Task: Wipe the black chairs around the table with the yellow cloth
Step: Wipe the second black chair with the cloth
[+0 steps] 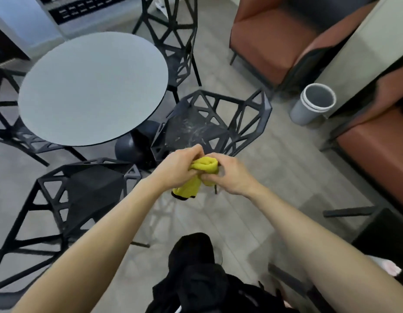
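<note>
Far left: a black chair (8, 123), half tucked under the round grey table (92, 86). Nearer, lower left, a second chair (87, 190) with an open triangle frame and a solid dark seat, standing beside the table's black base (137, 143).

Centre: both hands out in front, meeting over the floor. Left hand (175, 168) with fingers curled round the yellow cloth (196, 177) — clamped on the bunched upper part. Right hand (229, 175) likewise curled, fingertips pinching the same cloth from the other side. Cloth rolled into a wad between the two hands, a loose end with a dark edge hanging below them, touching no chair.

Just beyond the hands: a third chair (214, 123), seat streaked with pale marks. Behind it, against the table's far right edge, a fourth chair (178, 41).

Further right: a grey bin (313, 105) on the floor, near a pale partition (363, 41). Orange-brown upholstered seats (270, 37) at upper right and along the right edge.

Bottom centre: black clothing (196, 274) below the forearms.
</note>
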`<state>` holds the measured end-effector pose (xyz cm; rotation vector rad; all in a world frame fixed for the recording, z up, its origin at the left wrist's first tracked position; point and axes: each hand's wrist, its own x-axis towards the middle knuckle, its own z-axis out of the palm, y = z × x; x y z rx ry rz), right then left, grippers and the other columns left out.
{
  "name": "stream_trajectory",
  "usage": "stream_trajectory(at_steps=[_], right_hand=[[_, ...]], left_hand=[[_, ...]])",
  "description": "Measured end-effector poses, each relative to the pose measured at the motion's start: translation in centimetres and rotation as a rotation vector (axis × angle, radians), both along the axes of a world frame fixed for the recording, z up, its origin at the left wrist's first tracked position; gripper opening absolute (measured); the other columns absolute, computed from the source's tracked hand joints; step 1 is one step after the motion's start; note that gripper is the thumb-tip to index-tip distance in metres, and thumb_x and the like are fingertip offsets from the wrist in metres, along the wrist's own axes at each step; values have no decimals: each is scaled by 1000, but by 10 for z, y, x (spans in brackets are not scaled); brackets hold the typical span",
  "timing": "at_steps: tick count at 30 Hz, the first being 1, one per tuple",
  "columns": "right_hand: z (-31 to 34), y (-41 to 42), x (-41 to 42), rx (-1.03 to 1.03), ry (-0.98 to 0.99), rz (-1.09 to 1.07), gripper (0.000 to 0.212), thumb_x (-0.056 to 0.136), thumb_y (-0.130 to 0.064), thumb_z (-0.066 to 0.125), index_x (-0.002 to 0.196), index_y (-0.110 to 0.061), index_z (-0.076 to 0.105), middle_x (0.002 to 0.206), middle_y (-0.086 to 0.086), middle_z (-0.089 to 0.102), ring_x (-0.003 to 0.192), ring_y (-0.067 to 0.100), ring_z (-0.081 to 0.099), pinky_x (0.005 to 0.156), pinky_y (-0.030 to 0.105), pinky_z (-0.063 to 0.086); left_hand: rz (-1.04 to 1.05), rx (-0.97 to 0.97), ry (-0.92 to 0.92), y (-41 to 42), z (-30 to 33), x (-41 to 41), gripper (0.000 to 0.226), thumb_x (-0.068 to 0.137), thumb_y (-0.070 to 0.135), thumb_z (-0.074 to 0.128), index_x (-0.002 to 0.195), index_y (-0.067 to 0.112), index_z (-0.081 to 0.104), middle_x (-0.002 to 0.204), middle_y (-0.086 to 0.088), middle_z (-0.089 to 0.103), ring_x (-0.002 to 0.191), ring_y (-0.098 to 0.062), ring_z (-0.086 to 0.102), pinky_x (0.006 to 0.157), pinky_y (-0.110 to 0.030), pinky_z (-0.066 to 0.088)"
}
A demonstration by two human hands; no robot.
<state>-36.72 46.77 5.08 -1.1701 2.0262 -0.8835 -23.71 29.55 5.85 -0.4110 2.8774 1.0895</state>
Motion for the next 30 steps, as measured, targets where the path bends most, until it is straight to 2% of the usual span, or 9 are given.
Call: stream_trajectory(at_steps=[4, 8, 12, 17, 19, 21, 24, 27, 30], right_hand=[[3, -27, -95, 109, 156, 99, 8, 83, -26, 72, 88, -27, 66, 83, -10, 67, 81, 13, 61, 74, 41, 54], [4, -49, -183, 267, 210, 199, 24, 85, -10, 62, 96, -29, 72, 83, -10, 70, 82, 14, 65, 73, 44, 57], [26, -83, -259, 193, 254, 212, 34, 82, -7, 58, 104, -28, 73, 75, -14, 65, 71, 7, 59, 66, 31, 50], [28, -94, -335, 81, 279, 382, 36, 78, -6, 59, 109, -23, 71, 76, -7, 64, 68, 16, 53, 66, 38, 51], [9, -75, -357, 35, 315, 471, 47, 76, 1, 63, 119, -18, 70, 95, 1, 71, 76, 17, 59, 74, 39, 55], [-22, -50, -388, -22, 338, 703, 49, 76, 0, 65, 123, -13, 67, 117, 8, 71, 103, 29, 68, 93, 42, 55], [-67, -24, -430, -71, 475, 1172, 35, 83, -31, 75, 111, -13, 68, 132, 10, 62, 128, 32, 59, 119, 48, 38], [-86, -30, -432, -111, 504, 1202, 51, 91, -67, 67, 92, -16, 68, 116, 6, 61, 116, 27, 57, 120, 50, 36], [-99, -59, -399, -77, 537, 1069, 61, 97, -72, 50, 107, -13, 63, 104, 7, 62, 103, 32, 58, 96, 50, 50]], left_hand=[[54, 60, -162, -35, -13, -67, 39, 80, 33, 88, 107, 31, 61, 91, 11, 70, 83, -12, 67, 71, -27, 54], [71, -68, -263, -52, -37, -132, 18, 76, 34, 78, 80, 31, 60, 73, 6, 65, 77, -22, 63, 66, -37, 53], [230, 10, -122, -59, -22, -193, 19, 77, 32, 76, 86, 33, 60, 75, 11, 65, 76, -18, 62, 71, -42, 56], [404, -14, -83, -50, -17, -239, 29, 74, 43, 81, 95, 30, 64, 88, 10, 69, 83, -21, 64, 74, -43, 56], [423, -35, -95, -23, -26, -255, 28, 75, 41, 81, 94, 30, 64, 89, 9, 68, 84, -23, 63, 75, -44, 56], [452, 16, -153, 16, -48, -270, 30, 74, 46, 80, 94, 29, 64, 90, 8, 68, 86, -24, 63, 74, -41, 56], [455, 135, -334, 84, -80, -280, 37, 76, 52, 88, 100, 29, 72, 96, 8, 68, 90, -18, 61, 79, -37, 53], [889, 212, -255, 140, -88, -279, 22, 88, 46, 82, 90, 26, 74, 88, 9, 69, 86, -17, 61, 79, -40, 55], [1490, 214, -420, 157, -103, -257, 36, 101, 54, 62, 88, 21, 68, 84, 2, 72, 84, -25, 67, 76, -39, 55]])
